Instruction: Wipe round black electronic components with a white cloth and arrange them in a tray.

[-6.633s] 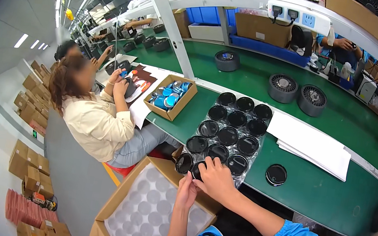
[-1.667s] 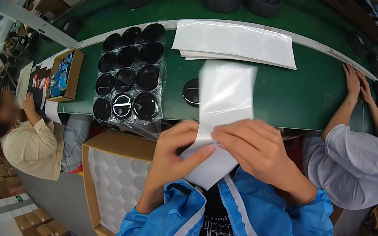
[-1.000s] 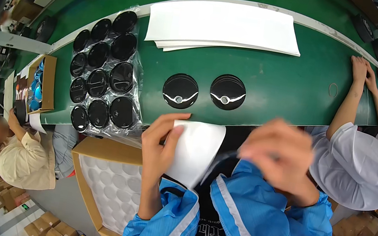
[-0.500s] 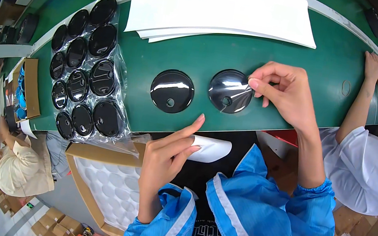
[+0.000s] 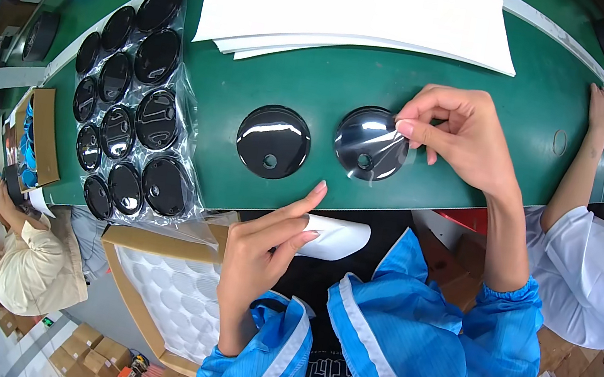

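Pinching at the upper right rim of the right-hand loose disc (image 5: 364, 139): the right hand (image 5: 465, 139), thumb and index finger together on clear film (image 5: 405, 157) lying over the black face. The film's edge shows past the rim at lower right. Left hand (image 5: 254, 248) below the table edge, gripping a curled white sheet (image 5: 339, 242) between its digits, one finger extended. Second loose disc (image 5: 273, 141) just to the left, flat, untouched. Each of the two has a small round hole low on its face.

Changes: 6.6 s ago both hands were at the packed discs and one disc lay loose on the table (image 5: 225, 99); now two do. At 1.7 s ago both hands had a white strip raised over the table; now only the left has white sheet. Half a second ago the right hand was at the same rim; little shift since.

Containers: clear plastic packaging (image 5: 189, 175) at left of table, twelve black discs (image 5: 157, 118) in it, four rows of three. Cardboard box (image 5: 161, 245) below table edge, partly hidden by the left arm, holding a white layer (image 5: 181, 291) patterned with circles. Smaller box (image 5: 48, 139) far left, blue pieces (image 5: 30, 144) inside, too small to make out.
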Demonstrator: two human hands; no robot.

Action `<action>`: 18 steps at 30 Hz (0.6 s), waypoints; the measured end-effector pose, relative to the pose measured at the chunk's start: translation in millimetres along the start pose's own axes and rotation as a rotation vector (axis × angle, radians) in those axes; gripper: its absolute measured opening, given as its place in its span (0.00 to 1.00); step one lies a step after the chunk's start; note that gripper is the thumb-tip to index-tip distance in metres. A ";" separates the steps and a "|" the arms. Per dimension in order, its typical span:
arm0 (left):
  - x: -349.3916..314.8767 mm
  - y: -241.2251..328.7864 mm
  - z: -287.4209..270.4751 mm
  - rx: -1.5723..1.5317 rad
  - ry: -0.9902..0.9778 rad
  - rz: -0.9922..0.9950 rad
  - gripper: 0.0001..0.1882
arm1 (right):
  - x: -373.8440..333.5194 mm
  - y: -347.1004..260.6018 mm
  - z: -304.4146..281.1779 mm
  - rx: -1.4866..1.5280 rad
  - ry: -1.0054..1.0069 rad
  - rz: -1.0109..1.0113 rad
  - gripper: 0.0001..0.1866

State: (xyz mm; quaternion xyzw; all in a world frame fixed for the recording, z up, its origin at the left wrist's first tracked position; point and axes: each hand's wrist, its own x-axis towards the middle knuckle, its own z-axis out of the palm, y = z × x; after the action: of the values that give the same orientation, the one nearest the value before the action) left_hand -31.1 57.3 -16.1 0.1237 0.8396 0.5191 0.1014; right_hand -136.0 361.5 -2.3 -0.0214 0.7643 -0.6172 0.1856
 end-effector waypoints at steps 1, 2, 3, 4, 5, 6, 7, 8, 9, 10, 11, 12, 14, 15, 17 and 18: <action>0.1 -1.2 0.7 -0.004 0.006 0.012 0.11 | 0.0 0.2 -0.2 0.001 -0.002 -0.003 0.03; 0.2 -2.3 1.4 -0.008 0.013 0.025 0.11 | 0.0 0.3 -0.4 0.003 -0.003 -0.006 0.03; 0.2 -2.8 1.6 -0.012 0.019 0.038 0.11 | -0.1 0.1 -0.4 0.002 -0.002 -0.006 0.03; 0.1 -2.7 1.5 -0.011 0.020 0.037 0.11 | 0.3 0.2 -0.4 -0.002 -0.004 -0.001 0.03; 0.1 -2.6 1.2 -0.010 0.015 0.031 0.11 | 0.5 0.2 -0.4 -0.005 -0.005 0.004 0.03; 0.0 -2.4 0.9 -0.009 0.011 0.026 0.11 | 0.7 0.3 -0.5 -0.010 -0.006 0.008 0.03; 0.0 -2.2 0.7 -0.008 0.007 0.020 0.11 | 0.9 0.4 -0.4 -0.009 -0.007 0.008 0.03; 0.2 -2.3 1.1 -0.007 0.007 0.020 0.11 | 1.2 0.6 -0.2 -0.018 -0.006 0.004 0.03; 0.6 -2.8 1.8 -0.009 0.014 0.030 0.11 | 1.0 0.6 0.2 -0.028 -0.003 0.001 0.03; 1.1 -3.2 2.5 -0.012 0.020 0.040 0.11 | 0.9 0.5 0.4 -0.037 0.000 -0.003 0.03; 1.4 -3.5 3.0 -0.015 0.026 0.051 0.11 | 0.7 0.4 0.5 -0.037 0.001 -0.004 0.03; 1.7 -3.5 3.1 -0.015 0.025 0.053 0.11 | 0.6 0.2 0.5 -0.050 0.009 -0.007 0.03; 2.1 -3.5 2.8 -0.021 0.010 0.038 0.12 | 0.3 -1.1 0.7 -0.076 0.025 -0.015 0.05; 2.2 -3.6 2.6 -0.025 0.003 0.031 0.12 | -2.0 -5.4 1.8 -0.078 0.027 -0.016 0.05; 0.1 -3.9 0.9 -0.047 0.013 0.035 0.11 | -13.5 -22.3 9.6 -0.313 0.222 -0.210 0.09; -1.3 -4.0 0.0 -0.071 0.018 0.040 0.10 | -21.8 -29.0 14.6 -0.429 0.319 -0.308 0.11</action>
State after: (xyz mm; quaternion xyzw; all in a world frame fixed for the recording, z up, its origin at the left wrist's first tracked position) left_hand -30.3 55.2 -19.6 0.1319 0.8190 0.5515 0.0877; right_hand -116.9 346.6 28.4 -0.0786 0.8843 -0.4584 -0.0414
